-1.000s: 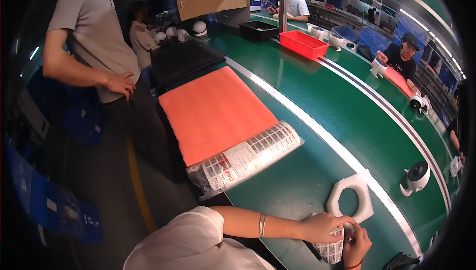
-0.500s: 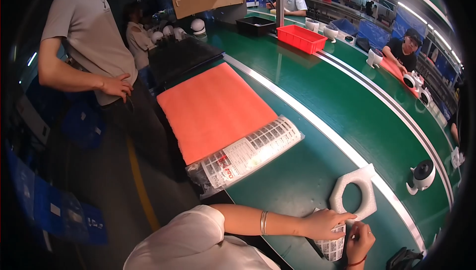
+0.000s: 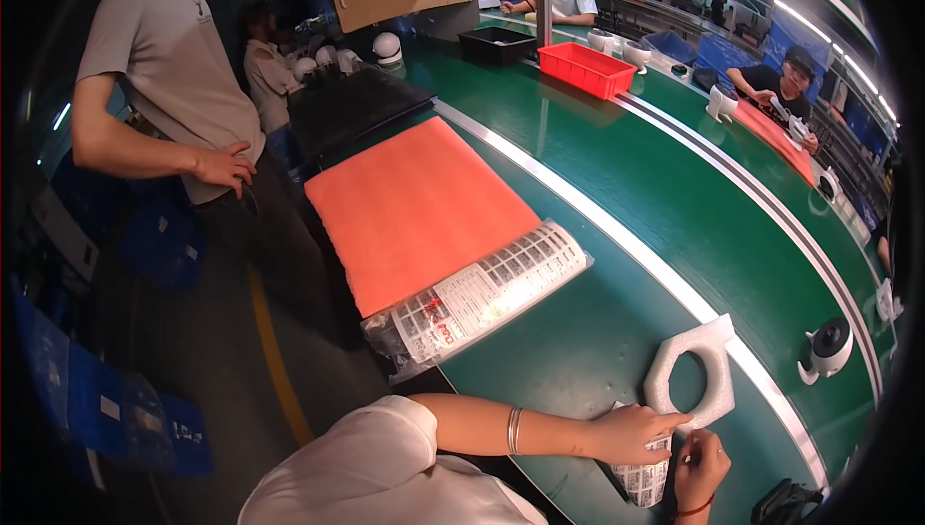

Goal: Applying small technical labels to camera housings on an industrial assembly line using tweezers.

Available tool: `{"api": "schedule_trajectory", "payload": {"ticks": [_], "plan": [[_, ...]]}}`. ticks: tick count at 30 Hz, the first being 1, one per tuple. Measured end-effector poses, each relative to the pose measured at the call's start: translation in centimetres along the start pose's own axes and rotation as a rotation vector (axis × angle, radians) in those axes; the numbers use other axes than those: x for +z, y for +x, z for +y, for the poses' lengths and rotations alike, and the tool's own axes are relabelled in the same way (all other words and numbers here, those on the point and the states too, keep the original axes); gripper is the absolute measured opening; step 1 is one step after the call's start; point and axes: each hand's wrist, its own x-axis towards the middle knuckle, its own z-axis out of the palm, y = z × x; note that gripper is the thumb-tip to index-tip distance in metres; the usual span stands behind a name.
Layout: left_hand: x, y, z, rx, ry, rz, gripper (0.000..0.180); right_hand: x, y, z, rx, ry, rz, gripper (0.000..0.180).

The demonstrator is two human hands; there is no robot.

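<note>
My left hand (image 3: 636,434) reaches across a curved sheet of small printed labels (image 3: 644,483) at the lower right and grips it, with the index finger stretched to the right. Close beside that fingertip, my right hand (image 3: 701,467) has its fingers curled together; whatever they may pinch is hidden. Just beyond both hands lies a white foam ring (image 3: 661,377) with an angular outline and a round hole, flat on the green table (image 3: 549,371).
An orange foam mat (image 3: 424,217) and bagged label sheets (image 3: 491,299) lie to the left. A white rounded device (image 3: 829,347) stands on the conveyor (image 3: 713,207) at right. Farther off are a red bin (image 3: 588,70) and a black tray (image 3: 496,43). A person (image 3: 173,72) stands at left.
My hands keep almost the same place on the label sheet. Across the conveyor, the co-worker at right has straightened and raised a white part. The far person's arm has shifted.
</note>
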Motion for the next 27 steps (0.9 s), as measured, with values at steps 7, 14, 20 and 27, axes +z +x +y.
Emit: {"api": "schedule_trajectory", "payload": {"ticks": [7, 14, 20, 27], "plan": [[0.1, 0.0, 0.1, 0.004, 0.003, 0.005, 0.067, 0.0, -0.3, 0.5, -0.015, -0.037, -0.005, 0.017], [0.1, 0.1, -0.1, 0.007, -0.012, 0.008, 0.067, 0.2, -0.4, 1.0, -0.004, -0.041, 0.007, 0.019], [0.0, 0.2, -0.1, -0.003, -0.019, 0.006, 0.067, 0.3, -0.6, 1.3, 0.006, -0.020, 0.025, 0.018], [-0.3, 0.3, -0.3, -0.026, -0.014, -0.022, 0.068, 0.4, -0.5, 1.2, 0.052, 0.043, 0.004, 0.017]]}}
